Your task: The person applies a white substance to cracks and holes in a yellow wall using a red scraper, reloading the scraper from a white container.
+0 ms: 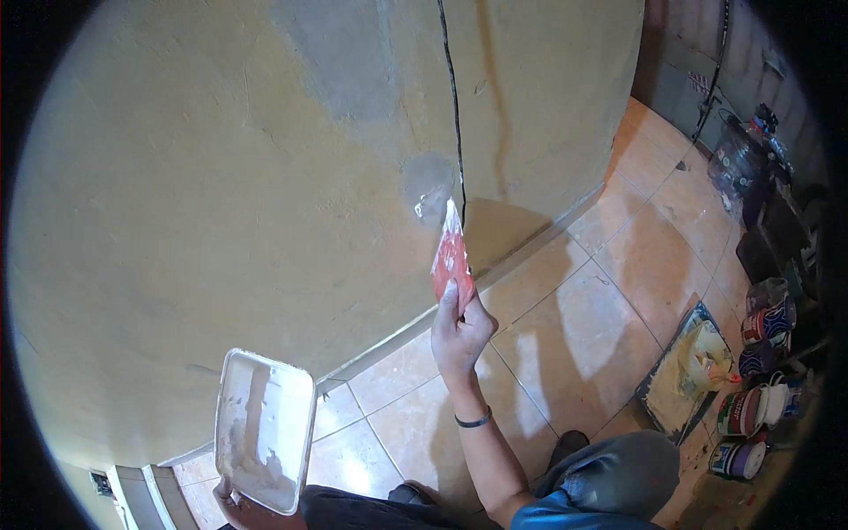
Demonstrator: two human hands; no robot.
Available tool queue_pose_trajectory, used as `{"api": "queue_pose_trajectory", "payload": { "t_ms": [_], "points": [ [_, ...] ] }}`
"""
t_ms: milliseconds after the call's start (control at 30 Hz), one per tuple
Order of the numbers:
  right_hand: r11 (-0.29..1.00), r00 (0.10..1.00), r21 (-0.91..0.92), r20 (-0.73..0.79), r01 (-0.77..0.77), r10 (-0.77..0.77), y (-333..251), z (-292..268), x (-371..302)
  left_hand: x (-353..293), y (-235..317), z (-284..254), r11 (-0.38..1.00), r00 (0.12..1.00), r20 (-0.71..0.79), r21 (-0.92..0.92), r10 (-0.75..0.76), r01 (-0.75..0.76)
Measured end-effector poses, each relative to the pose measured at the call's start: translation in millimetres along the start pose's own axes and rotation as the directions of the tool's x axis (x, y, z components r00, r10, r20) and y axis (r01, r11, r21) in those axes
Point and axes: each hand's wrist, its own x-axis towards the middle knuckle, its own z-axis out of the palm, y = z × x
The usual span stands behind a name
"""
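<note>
Pinches red spatula (453, 265) in right hand (463, 334), with white-smeared tip beside black cable (455, 106) at grey wall patch (422, 173); cannot tell if touching. Clasps pale tray (305, 415) by lower corner with left hand (231, 505). Risks smearing cable by straying right, or dropping tray through one-corner hold.

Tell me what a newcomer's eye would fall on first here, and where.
Probably the red spreader, its end coated white, held in the right hand near the middle of the view, its tip close to a round grey patch on the yellowish wall. Next might come the white tub, smeared inside and held by the left hand at lower left. The colourful containers along the far right also stand out.
</note>
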Motion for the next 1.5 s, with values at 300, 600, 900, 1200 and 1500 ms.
{"api": "queue_pose_trajectory", "payload": {
  "t_ms": [300,600,900,1200,1500],
  "points": [
    [0.976,0.98,-0.187,0.182,0.11,-0.076,21.4,30.4,-16.5,-1.9,0.8,0.6,0.999,0.999,-0.049,0.042,-0.023,0.026],
    [0.995,0.996,-0.064,0.018,0.083,-0.082,-0.9,8.9,-9.6,17.9,-13.2,-22.3,0.985,0.99,-0.138,-0.165,0.018,-0.041],
    [0.996,0.991,-0.077,0.125,0.046,-0.036,-3.9,6.3,-11.0,12.6,-7.8,-22.1,0.997,0.982,-0.184,0.074,0.033,-0.02],
    [0.979,0.987,0.14,0.088,-0.145,0.134,-63.0,35.8,-13.5,2.1,-2.3,0.9,0.995,0.986,-0.163,0.097,0.038,-0.023],
    [0.936,0.954,0.187,0.039,-0.3,0.298,-31.7,-1.5,-18.6,15.9,-10.1,-20.8,0.999,0.979,-0.203,-0.044,0.006,-0.015]
  ]
}}
